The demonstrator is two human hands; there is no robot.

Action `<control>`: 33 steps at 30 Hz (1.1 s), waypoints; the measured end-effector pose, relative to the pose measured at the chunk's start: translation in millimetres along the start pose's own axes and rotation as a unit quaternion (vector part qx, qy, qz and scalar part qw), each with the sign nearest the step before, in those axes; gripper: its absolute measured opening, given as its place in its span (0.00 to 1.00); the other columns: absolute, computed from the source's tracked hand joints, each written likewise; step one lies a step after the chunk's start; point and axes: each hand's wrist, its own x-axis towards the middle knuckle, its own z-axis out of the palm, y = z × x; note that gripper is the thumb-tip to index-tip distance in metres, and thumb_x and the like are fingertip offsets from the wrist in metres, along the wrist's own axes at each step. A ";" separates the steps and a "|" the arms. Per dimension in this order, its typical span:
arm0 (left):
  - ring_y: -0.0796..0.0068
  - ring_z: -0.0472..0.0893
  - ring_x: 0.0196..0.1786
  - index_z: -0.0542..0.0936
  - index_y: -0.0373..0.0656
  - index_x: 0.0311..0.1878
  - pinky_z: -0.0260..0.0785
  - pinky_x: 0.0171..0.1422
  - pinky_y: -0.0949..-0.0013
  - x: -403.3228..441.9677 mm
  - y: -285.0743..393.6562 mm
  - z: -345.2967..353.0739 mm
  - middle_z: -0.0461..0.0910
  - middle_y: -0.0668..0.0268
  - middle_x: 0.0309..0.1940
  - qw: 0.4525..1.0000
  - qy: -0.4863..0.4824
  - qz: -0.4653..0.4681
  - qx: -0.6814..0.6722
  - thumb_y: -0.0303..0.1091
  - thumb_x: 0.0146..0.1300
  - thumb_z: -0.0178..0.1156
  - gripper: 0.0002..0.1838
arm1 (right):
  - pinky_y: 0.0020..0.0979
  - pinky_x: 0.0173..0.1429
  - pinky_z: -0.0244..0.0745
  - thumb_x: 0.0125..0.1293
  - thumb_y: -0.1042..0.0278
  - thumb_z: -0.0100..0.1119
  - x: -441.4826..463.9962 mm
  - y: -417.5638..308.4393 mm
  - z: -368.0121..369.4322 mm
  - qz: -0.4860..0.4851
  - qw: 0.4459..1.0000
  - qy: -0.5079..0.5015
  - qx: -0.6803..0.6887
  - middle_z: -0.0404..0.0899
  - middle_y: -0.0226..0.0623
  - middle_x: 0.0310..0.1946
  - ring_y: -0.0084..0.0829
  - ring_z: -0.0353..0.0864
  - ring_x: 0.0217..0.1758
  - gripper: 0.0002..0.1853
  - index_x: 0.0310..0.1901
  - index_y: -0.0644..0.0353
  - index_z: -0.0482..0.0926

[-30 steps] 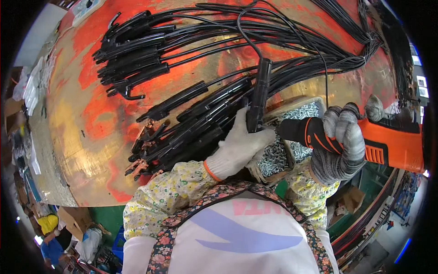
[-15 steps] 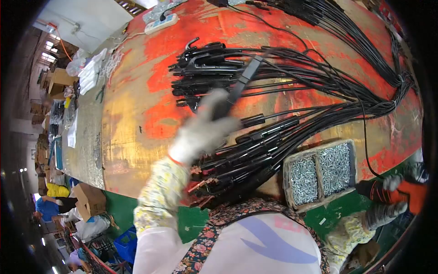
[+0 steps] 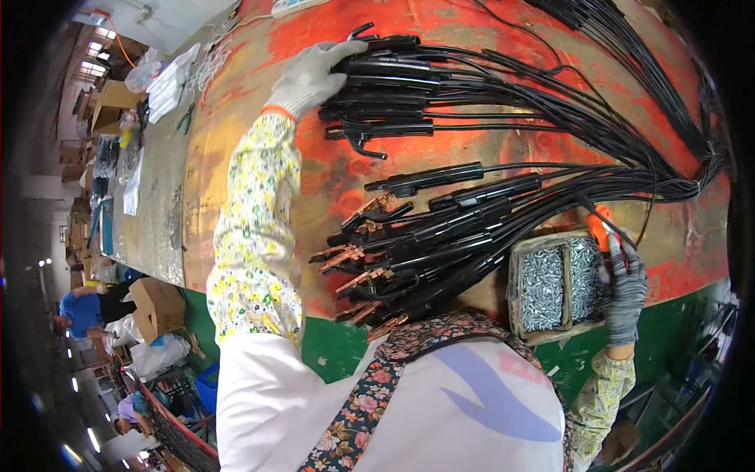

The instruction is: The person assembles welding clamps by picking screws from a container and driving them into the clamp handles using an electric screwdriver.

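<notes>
My left hand (image 3: pixel 311 77), in a pale glove, reaches to the far group of black welding electrode holders (image 3: pixel 393 102). Its thumb and fingers close around the end of one holder, partly hidden by the glove. My right hand (image 3: pixel 627 287), in a grey striped glove, grips an orange power tool (image 3: pixel 599 228) with a dark front end, held over the screw box's right edge. Closer to my body lies a second group of electrode holders (image 3: pixel 464 224), several with bare copper jaws (image 3: pixel 366 279). Black cables (image 3: pixel 566 126) run from both groups to the right.
A two-part box (image 3: pixel 515 303) of small silvery screws sits at the near table edge. More bundled cables (image 3: pixel 653 71) lie far right. A white power strip (image 3: pixel 295 6), plastic bags (image 3: pixel 173 82) and pliers (image 3: pixel 185 118) are at the far left. A person (image 3: pixel 82 311) is in the background.
My left hand has moved away and left to the far holder group; the black piece at it earlier has left its grasp. My right hand has brought the orange tool up beside the screw box.
</notes>
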 end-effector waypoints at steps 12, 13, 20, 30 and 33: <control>0.57 0.80 0.38 0.84 0.50 0.37 0.72 0.43 0.59 -114.5 147.3 -4.1 0.81 0.59 0.31 0.957 -0.286 -0.040 -0.040 0.46 0.60 0.62 0.11 | 0.39 0.63 0.67 0.65 0.74 0.58 -30.2 -27.3 -17.2 0.033 0.987 0.132 0.083 0.79 0.37 0.53 0.39 0.76 0.56 0.16 0.55 0.56 0.78; 0.57 0.80 0.38 0.85 0.50 0.35 0.72 0.42 0.60 -117.5 149.7 2.8 0.80 0.59 0.29 0.949 -0.311 -0.058 -0.022 0.47 0.59 0.62 0.12 | 0.39 0.63 0.67 0.65 0.74 0.59 -21.4 -38.0 -17.6 0.029 0.981 0.135 0.134 0.79 0.37 0.52 0.39 0.76 0.56 0.16 0.54 0.56 0.78; 0.70 0.76 0.30 0.81 0.40 0.27 0.66 0.37 0.66 -134.5 142.9 -21.5 0.75 0.66 0.22 0.915 -0.072 -0.159 -0.364 0.36 0.58 0.60 0.09 | 0.35 0.59 0.74 0.71 0.64 0.49 42.8 -122.5 -13.1 0.235 0.585 -0.056 0.774 0.77 0.45 0.52 0.32 0.80 0.52 0.23 0.65 0.65 0.66; 0.71 0.72 0.27 0.81 0.42 0.30 0.63 0.32 0.69 -143.1 201.3 -62.3 0.73 0.66 0.21 0.935 0.074 -0.086 -0.335 0.29 0.49 0.68 0.06 | 0.40 0.59 0.76 0.74 0.51 0.47 154.4 -184.5 56.4 0.186 0.184 0.052 0.964 0.76 0.43 0.55 0.38 0.78 0.54 0.24 0.64 0.57 0.66; 0.66 0.75 0.29 0.82 0.40 0.40 0.67 0.35 0.66 -134.0 206.7 -54.5 0.76 0.62 0.26 0.976 0.135 -0.053 -0.162 0.29 0.54 0.65 0.10 | 0.41 0.53 0.80 0.73 0.56 0.49 167.8 -177.0 51.4 0.155 0.254 0.079 0.951 0.78 0.39 0.50 0.34 0.81 0.49 0.21 0.63 0.53 0.68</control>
